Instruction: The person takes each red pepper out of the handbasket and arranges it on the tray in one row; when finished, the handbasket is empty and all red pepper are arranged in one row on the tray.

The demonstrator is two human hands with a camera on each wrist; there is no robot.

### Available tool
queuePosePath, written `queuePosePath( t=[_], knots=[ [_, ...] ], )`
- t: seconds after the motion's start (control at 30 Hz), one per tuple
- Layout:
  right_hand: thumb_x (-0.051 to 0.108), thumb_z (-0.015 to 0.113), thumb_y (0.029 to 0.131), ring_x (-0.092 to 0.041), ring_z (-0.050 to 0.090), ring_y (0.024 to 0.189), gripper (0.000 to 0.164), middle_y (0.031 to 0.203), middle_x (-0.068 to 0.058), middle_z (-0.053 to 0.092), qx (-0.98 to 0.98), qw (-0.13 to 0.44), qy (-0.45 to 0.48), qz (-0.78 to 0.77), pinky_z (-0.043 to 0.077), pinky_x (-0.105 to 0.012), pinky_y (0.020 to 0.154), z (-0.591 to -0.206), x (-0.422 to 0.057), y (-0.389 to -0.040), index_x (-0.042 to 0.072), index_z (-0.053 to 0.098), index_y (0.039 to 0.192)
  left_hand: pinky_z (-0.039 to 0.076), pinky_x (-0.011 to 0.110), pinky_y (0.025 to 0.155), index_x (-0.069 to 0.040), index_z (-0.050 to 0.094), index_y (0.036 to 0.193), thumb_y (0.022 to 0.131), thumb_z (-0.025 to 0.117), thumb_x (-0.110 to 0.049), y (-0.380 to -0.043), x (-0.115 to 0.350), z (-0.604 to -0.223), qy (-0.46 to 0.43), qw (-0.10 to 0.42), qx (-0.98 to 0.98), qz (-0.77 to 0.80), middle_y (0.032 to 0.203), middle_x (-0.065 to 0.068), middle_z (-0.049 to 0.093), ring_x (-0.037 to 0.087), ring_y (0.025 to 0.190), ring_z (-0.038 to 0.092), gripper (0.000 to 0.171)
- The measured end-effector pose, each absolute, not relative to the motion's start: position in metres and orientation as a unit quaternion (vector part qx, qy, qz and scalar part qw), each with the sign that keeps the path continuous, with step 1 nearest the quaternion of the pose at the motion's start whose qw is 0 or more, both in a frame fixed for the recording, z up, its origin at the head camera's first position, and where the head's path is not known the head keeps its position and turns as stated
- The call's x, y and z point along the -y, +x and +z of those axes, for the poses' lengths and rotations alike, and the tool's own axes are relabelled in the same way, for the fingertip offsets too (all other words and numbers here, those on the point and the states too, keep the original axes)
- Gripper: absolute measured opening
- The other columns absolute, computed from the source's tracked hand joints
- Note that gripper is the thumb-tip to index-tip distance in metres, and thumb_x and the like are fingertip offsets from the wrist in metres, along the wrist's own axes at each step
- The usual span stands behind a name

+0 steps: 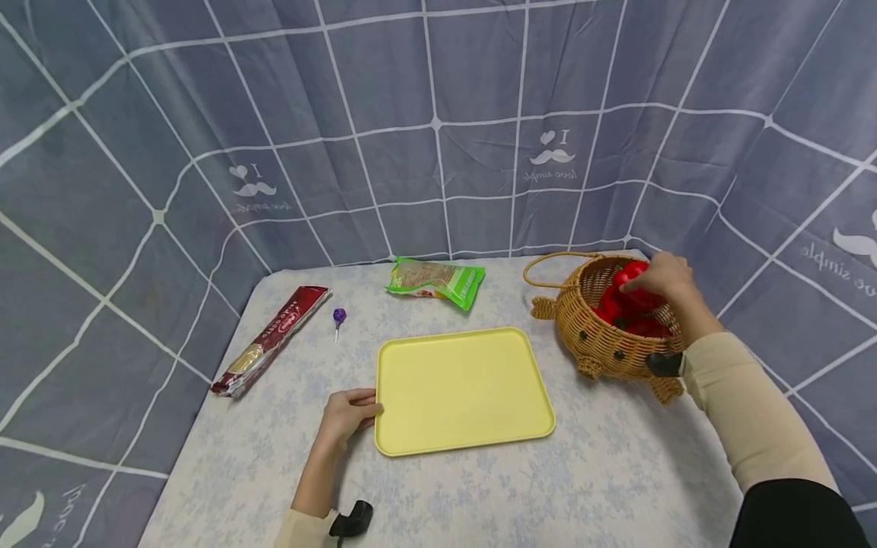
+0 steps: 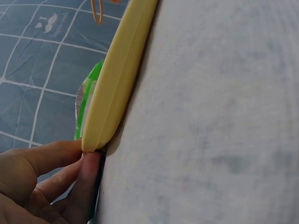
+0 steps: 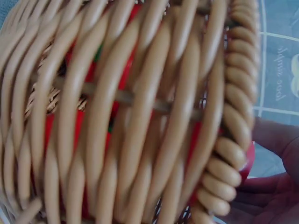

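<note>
At the tray's left edge, my left hand (image 1: 346, 415) pinches the rim of a yellow rectangular tray (image 1: 466, 392) between thumb and fingers. In the left wrist view the fingertips (image 2: 70, 156) meet the tray's end (image 2: 110, 93). My right hand (image 1: 663, 278) reaches over the rim of a wicker basket (image 1: 596, 346) and grips a glossy red bell pepper (image 1: 630, 272). More red peppers (image 1: 647, 327) lie below it in the basket, with bits of green showing. The right wrist view has the basket's weave (image 3: 140, 107) covering most of the peppers.
Behind the tray lies a green snack packet (image 1: 438, 281). A long dark red packet (image 1: 274, 339) and a purple lollipop (image 1: 339, 316) lie at the left. The basket's loop handle (image 1: 548, 266) leans left. A blue checked curtain (image 1: 384, 137) surrounds the table's back and sides.
</note>
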State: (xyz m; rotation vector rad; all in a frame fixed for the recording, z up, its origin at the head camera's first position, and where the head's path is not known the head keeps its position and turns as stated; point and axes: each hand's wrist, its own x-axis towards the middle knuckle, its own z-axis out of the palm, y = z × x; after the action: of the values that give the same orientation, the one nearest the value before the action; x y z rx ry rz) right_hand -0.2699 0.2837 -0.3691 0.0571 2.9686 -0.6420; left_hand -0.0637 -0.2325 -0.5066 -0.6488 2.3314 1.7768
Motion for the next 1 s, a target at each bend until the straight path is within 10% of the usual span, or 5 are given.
queuePosePath(
  t=[0.2,0.43,1.0],
  knots=[
    [0.041,0.079,0.075,-0.041,0.048,0.086,0.067,0.076,-0.015,0.056,-0.973,0.039,-0.003,-0.229,0.041,-0.04,0.066,-0.363,-0.278,-0.264,-0.007,0.057,0.116,0.059,0.027,0.068,0.005,0.065,0.12,0.084,0.072,-0.003,-0.066,0.234,-0.506,-0.219,0.071,-0.775,0.589,0.102,0.015,0.07,0.012,0.077,0.068,0.038],
    [0.045,0.078,0.076,-0.037,0.049,0.085,0.066,0.095,-0.024,0.061,-0.966,0.019,0.005,-0.259,0.041,-0.031,0.059,-0.349,-0.267,-0.254,-0.011,0.061,0.107,0.06,0.028,0.071,0.007,0.064,0.121,0.084,0.071,0.0,-0.067,0.233,-0.506,-0.213,0.074,-0.772,0.595,0.104,0.018,0.068,0.013,0.08,0.068,0.038],
    [0.048,0.077,0.079,-0.039,0.052,0.119,0.09,0.135,-0.026,0.054,-0.925,0.051,-0.039,-0.375,0.048,-0.059,0.096,-0.32,-0.212,-0.227,0.0,0.04,0.145,0.06,0.03,0.071,0.008,0.062,0.122,0.084,0.072,-0.004,-0.063,0.234,-0.504,-0.199,0.071,-0.773,0.598,0.107,0.019,0.068,0.014,0.081,0.069,0.041]
  ],
)
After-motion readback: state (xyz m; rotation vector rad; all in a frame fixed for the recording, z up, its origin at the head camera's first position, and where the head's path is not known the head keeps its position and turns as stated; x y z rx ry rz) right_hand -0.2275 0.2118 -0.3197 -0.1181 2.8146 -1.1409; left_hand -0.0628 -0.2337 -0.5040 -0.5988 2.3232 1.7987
